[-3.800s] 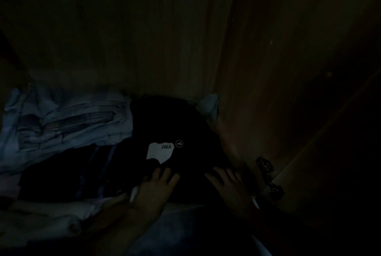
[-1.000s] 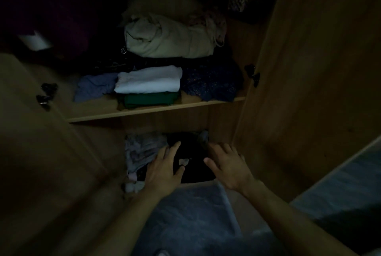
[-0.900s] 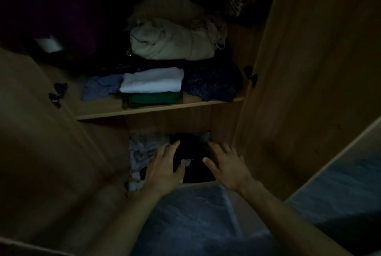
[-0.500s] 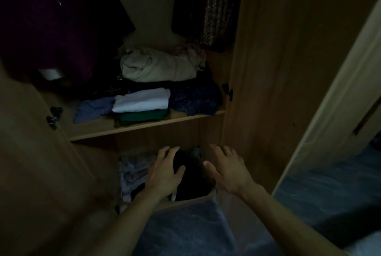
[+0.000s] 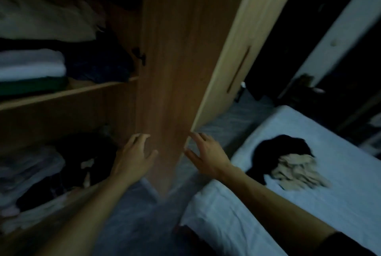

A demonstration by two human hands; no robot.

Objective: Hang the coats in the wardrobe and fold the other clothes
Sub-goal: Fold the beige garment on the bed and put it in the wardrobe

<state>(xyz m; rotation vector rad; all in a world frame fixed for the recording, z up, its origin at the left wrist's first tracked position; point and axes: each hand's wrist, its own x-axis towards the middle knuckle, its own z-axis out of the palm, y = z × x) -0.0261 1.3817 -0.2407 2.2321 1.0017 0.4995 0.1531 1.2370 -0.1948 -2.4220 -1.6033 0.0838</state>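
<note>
Step in hand, as judged: between garments. Both hands are empty and lifted clear of the wardrobe's lower compartment; the next move likely calls for a turn toward the bed to fetch what lies there.

Left hand (image 5: 134, 158): fingers spread and loosely bent, holding nothing, in front of the lower compartment, just left of the open door's inner face.

Right hand (image 5: 208, 152): fingers spread, holding nothing, at the bottom corner of the wardrobe door (image 5: 175, 70); contact with the door edge cannot be told.

Bed (image 5: 340, 204): pale sheet, near corner beside the right forearm. On it a black garment (image 5: 270, 152), unfolded, with a beige garment (image 5: 296, 171) crumpled against its right side, touching it.

Lower compartment: dark folded clothes (image 5: 78, 165) with a pale pile to the left, dim and blurred.

Shelf (image 5: 68, 94) above: white folded item (image 5: 31, 66) on a green one, dark fabric beside.

Edges and room: the door stands open between the hands and juts toward the bed, leaving only a narrow strip of floor (image 5: 144, 224). Its bottom corner is the edge to mind when the right arm swings out.
</note>
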